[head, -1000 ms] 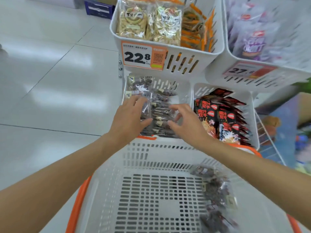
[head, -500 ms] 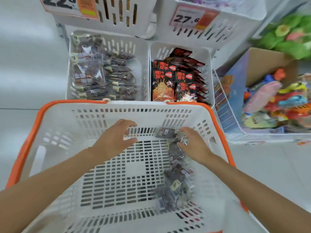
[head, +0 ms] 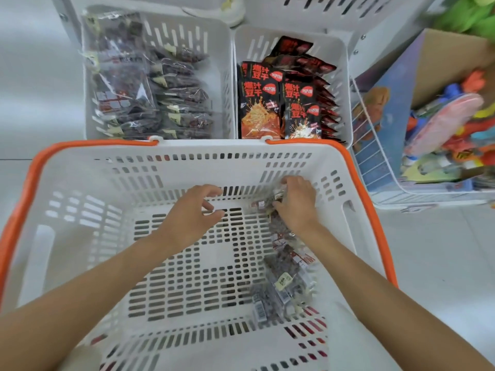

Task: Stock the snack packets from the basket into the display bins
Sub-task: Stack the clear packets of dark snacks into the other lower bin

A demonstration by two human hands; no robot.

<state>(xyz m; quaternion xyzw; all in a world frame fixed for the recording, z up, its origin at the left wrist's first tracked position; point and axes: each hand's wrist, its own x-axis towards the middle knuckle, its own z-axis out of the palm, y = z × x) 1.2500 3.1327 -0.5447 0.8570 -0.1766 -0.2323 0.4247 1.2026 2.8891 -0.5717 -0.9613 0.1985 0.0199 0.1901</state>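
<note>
Right side of basket (head: 80,183) floor: clear packets (head: 281,285) lie in a row, long axis near to far. Right hand (head: 294,204) grips the farthest; left hand (head: 187,218) loosely curled, holding nothing. Beyond, left bin (head: 214,49) holds similar packets, right bin (head: 338,57) black-red packets (head: 270,108).

The right hand (head: 296,203) hides most of the packet (head: 261,205) it grips; far upper bins (head: 321,6) are cut off; toys (head: 450,124) at right are blurred.
</note>
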